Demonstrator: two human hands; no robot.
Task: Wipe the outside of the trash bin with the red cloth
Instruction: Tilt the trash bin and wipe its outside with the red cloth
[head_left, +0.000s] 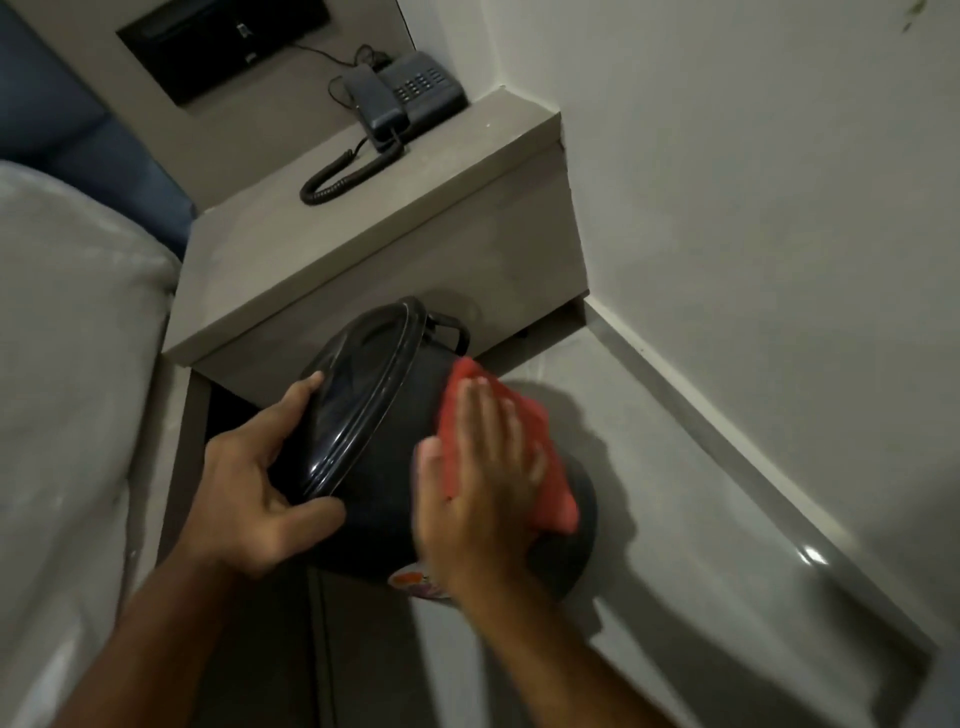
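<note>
Grey nightstand (363, 249) sits in the corner against the white wall (753, 182). Dark corded phone (410, 93) on its far end, handset on cradle, coiled cord (345, 174) looping forward across the top. Thin cable runs from the phone toward a black recessed panel (223, 41) in the back wall. Bed with pale cover (67, 389) along the left, blue headboard (78, 124) behind it. Grey glossy baseboard (727, 441) runs along the right wall.
</note>
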